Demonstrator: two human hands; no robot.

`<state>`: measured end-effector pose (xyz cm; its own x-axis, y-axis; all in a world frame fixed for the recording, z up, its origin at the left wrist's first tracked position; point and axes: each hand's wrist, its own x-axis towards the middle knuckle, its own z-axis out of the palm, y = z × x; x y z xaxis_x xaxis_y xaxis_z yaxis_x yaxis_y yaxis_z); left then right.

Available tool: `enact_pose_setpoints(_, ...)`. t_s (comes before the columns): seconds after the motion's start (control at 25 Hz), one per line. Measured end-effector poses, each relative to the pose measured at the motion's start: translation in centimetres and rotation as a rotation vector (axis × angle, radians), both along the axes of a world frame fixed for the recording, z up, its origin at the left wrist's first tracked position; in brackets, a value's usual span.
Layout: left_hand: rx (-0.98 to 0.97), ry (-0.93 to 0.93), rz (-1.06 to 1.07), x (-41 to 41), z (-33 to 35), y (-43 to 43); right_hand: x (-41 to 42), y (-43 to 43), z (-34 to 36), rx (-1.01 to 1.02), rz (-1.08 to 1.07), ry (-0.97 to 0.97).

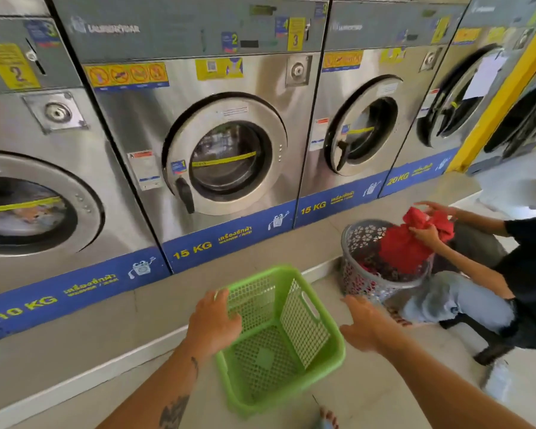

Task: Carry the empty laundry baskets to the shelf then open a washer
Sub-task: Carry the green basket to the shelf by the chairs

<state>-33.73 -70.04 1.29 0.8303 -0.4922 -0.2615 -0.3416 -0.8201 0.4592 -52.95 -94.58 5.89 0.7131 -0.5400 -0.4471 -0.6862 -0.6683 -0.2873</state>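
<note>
An empty green mesh laundry basket point(304, 329) stands on the floor just in front of me. My left hand point(212, 323) rests on its left rim with the fingers spread, not clearly gripping it. My right hand point(364, 326) hovers open just to the right of the basket, apart from it. Straight ahead is a steel 15 KG washer point(226, 156) with its round door closed and a black handle at the lower left of the door. No shelf is in view.
A person squats at the right, pulling red cloth point(415, 239) from a grey round basket point(358, 252) holding clothes. More washers line the wall: a 10 KG one point(28, 209) at left with laundry inside, others at right. A yellow post point(505, 91) stands at far right.
</note>
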Motion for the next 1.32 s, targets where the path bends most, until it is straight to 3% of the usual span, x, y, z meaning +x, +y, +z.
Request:
enact_pose_setpoints(0.24,0.190,-0.020,0.169,0.6,-5.2,-2.4,6.6,-8.9,-5.7,0.074,0.128,0.140)
enact_pose_setpoints(0.48,0.326,0.067,0.244,1.3,-15.5,-3.3,11.7,-13.1,-16.2,0.112,0.185,0.173)
enact_pose_setpoints(0.72,0.337,-0.029,0.328,1.9,-27.5,-2.5,14.5,-12.6,-30.1,0.084,0.229,0.020)
enact_pose_setpoints(0.88,0.289,-0.068,0.284,1.7,-32.0,-1.7,15.2,-12.3,-34.5,0.000,0.177,-0.091)
enact_pose_setpoints(1.08,0.219,-0.021,0.361,3.4,-30.6,-1.6,16.4,-11.7,-32.6,-0.099,0.247,-0.130)
enact_pose_setpoints(1.32,0.289,-0.034,0.364,3.7,-20.6,1.2,18.2,-9.9,-22.1,-0.144,0.339,-0.112)
